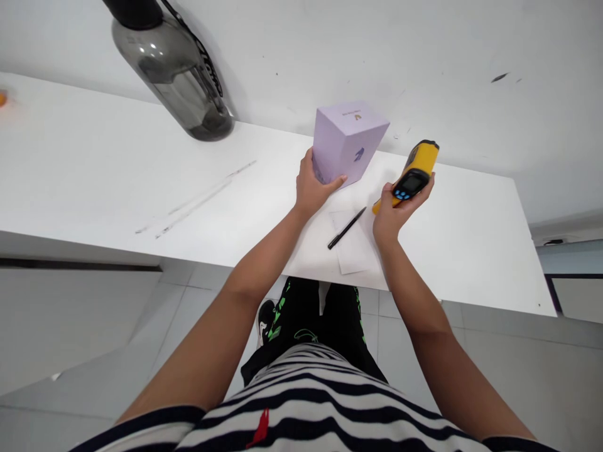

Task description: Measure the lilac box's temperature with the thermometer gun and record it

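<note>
My left hand (315, 188) grips the lower part of a lilac cardboard box (348, 138), its thumb across the near side. The box stands close to the wall, with a small dark emblem on its front face. In my right hand (398, 210) is a yellow and black infrared thermometer (417, 172), its small screen and blue buttons facing me. Between my hands a black pen (347, 228) lies on a white slip of paper (353, 251). The fingers behind the box are hidden.
A large grey see-through water bottle (179, 75) stands on the white table (94, 163) at the left, against the wall (424, 63). Dark streaks mark the tabletop left of the box. A small orange thing (2, 98) shows at the far left edge.
</note>
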Demonstrator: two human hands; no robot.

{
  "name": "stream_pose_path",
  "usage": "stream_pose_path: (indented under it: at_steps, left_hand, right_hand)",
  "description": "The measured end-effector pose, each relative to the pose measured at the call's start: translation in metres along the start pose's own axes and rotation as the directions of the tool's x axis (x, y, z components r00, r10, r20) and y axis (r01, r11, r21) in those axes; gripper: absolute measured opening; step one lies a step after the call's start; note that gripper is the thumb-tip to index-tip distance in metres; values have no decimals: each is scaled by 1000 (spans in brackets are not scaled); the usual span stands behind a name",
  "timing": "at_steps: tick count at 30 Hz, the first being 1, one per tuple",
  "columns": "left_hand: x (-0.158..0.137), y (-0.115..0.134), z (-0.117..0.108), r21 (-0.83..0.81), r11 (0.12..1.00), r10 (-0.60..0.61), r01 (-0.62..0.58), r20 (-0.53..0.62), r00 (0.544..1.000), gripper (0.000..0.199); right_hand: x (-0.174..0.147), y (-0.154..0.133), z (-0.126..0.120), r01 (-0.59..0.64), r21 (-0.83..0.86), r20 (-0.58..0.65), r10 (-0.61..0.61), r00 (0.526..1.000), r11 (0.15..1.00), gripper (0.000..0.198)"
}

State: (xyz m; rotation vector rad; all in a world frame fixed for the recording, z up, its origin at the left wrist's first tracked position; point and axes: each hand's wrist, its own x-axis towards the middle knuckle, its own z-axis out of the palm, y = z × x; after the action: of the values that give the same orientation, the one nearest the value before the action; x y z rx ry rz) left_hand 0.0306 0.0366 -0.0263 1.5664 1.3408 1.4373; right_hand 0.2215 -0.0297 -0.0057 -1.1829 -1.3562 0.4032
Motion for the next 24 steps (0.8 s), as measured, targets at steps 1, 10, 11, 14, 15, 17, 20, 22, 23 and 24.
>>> stream_pose_path:
  at_steps: [1, 10, 11, 14, 15, 17, 20, 22, 23, 24]
  left_hand:
    - [0, 0, 0, 9, 1000, 12, -12, 11, 1000, 110]
    - [1, -5, 0, 97, 995, -1, 1, -6, 1000, 117]
    - [1, -6, 0, 104, 995, -1, 2, -6, 1000, 117]
    - [2, -7, 1, 107, 994, 20, -20, 1, 1000, 116]
    - [2, -7, 1, 103, 994, 31, -31, 1, 1000, 115]
    - [2, -8, 1, 93, 994, 50, -50, -3, 999, 113]
    - [3, -8, 2, 98, 993, 60, -59, -13, 998, 114]
    - [3, -9, 3, 111, 992, 61, -59, -16, 998, 115]
    - [3, -10, 3, 118, 991, 62, -59, -17, 998, 116]
    - [3, -11, 3, 124, 990, 63, -61, -15, 998, 116]
  right_hand:
    - [0, -1, 1, 0, -12, -31, 0, 1000, 1000, 75]
    - [1, 8, 9, -75, 43, -279, 84, 957, 996, 97]
    - [2, 8, 8, -95, 48, -290, 105, 951, 994, 96]
    - [5, 5, 6, -138, 48, -327, 146, 934, 989, 86]
    - [6, 3, 6, -153, 41, -340, 157, 927, 987, 82]
    - [6, -1, 7, -187, 24, -354, 183, 917, 982, 75]
    - [5, -5, 8, -235, 19, -337, 227, 914, 972, 67]
    - [4, -4, 9, -254, 24, -314, 248, 916, 967, 65]
    - [3, -2, 8, -260, 23, -309, 254, 916, 965, 65]
    - [3, 1, 8, -266, 20, -309, 259, 915, 964, 66]
